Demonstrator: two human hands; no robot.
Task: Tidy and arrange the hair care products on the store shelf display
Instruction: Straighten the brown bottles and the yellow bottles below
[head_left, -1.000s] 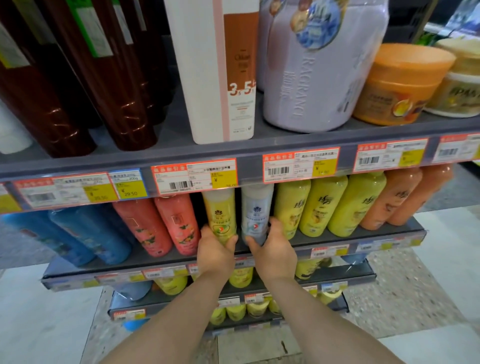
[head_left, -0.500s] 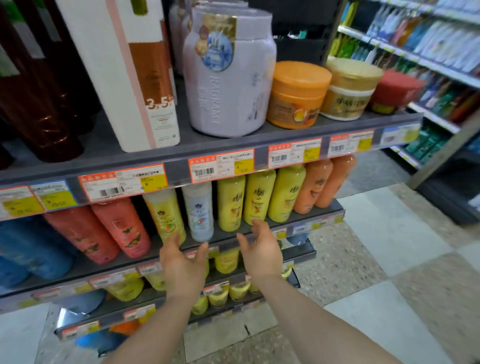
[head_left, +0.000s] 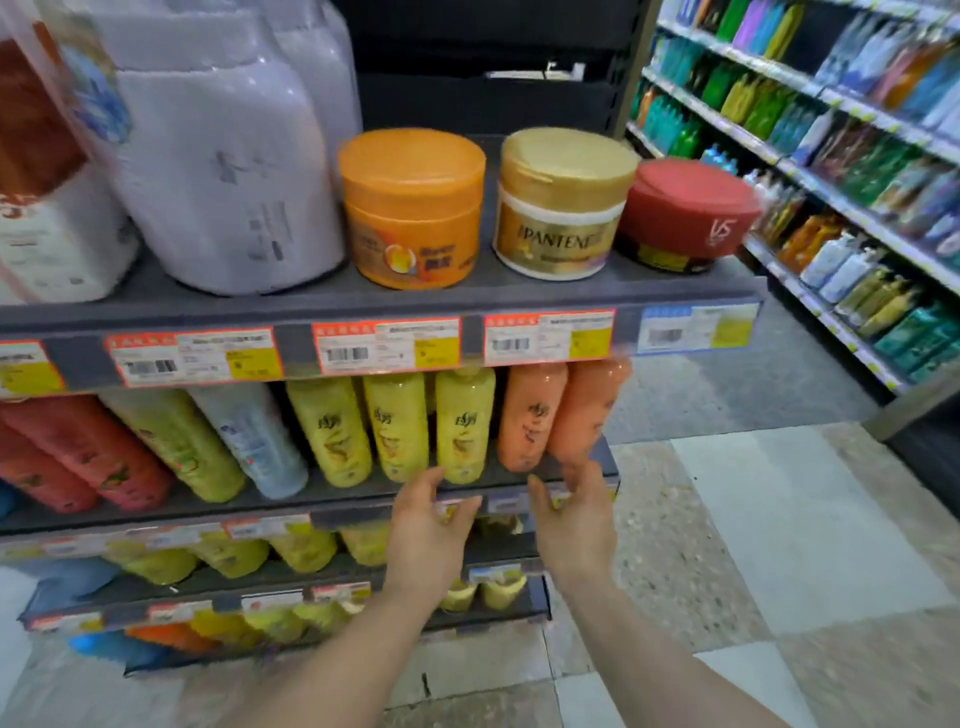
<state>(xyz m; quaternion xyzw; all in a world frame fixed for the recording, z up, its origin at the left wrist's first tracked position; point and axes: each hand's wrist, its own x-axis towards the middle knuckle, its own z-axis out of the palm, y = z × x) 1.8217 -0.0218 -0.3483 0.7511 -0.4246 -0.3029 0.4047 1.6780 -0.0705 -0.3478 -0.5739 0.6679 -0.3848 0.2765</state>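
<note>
Both hands, left and right, are spread and empty at 6 o'clock under the orange bottles, so tidying's probably midway, that end still undone.

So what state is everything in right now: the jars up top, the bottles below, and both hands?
Orange-lidded plastic jar: upright, lid on.
Gold-lidded Pantene jar: upright, lid on.
Red VS jar: lid on, at the shelf's right end.
Three yellow plastic bottles: standing side by side.
Two orange plastic bottles: standing, rightmost blurred.
Left hand: open, holding nothing, below the yellow bottles.
Right hand: open, holding nothing, below the orange bottles.
</note>
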